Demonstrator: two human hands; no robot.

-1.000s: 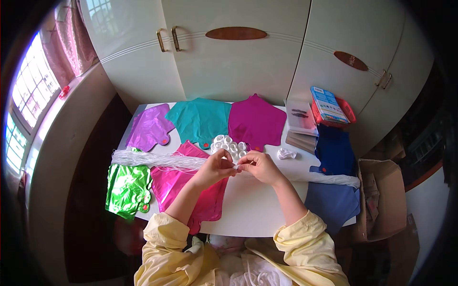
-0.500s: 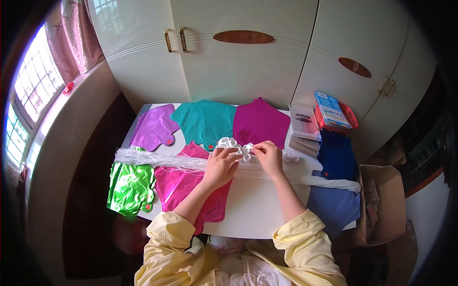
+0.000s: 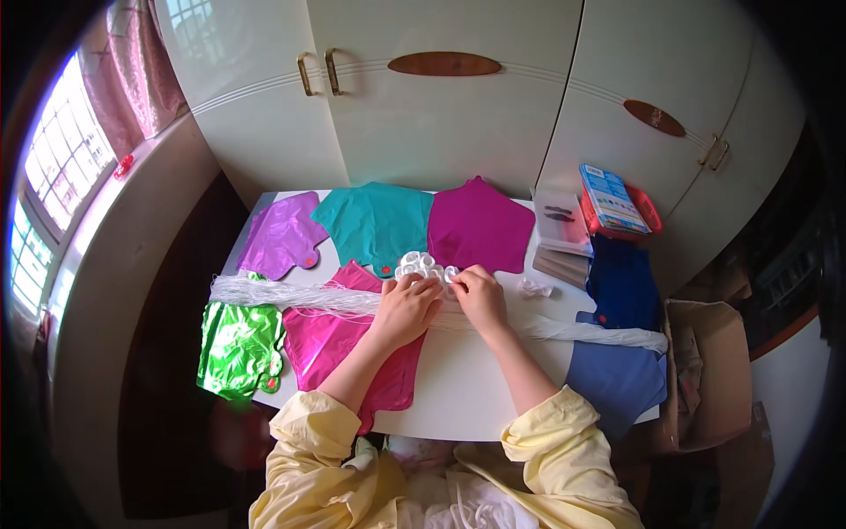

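Observation:
A cluster of small white ring-shaped rolls [image 3: 418, 261] sits at the middle of the white table. My left hand [image 3: 407, 309] rests against its near side, fingers slightly bent and fingertips touching the rolls. At the cluster's right edge, my right hand [image 3: 481, 300] pinches a single white roll [image 3: 451, 272] between thumb and fingers. A long bundle of white strings [image 3: 291, 294] lies across the table and passes beneath both wrists. Under my left forearm is a flat pink foil balloon [image 3: 326, 339]. Parts of the cluster are hidden behind my fingers.
Flat balloons lie around: purple [image 3: 280, 234], teal [image 3: 374, 225], magenta [image 3: 480, 227], shiny green [image 3: 240, 348] and blue [image 3: 617, 383]. A crumpled white piece [image 3: 535, 288] is right of my hand. Far right stand a clear box [image 3: 562, 225], red basket [image 3: 648, 212] and cardboard box [image 3: 718, 379].
My right hand has moved slightly left, closer to the cluster. The crumpled white piece beside it shows more fully. My left hand stays almost in place.

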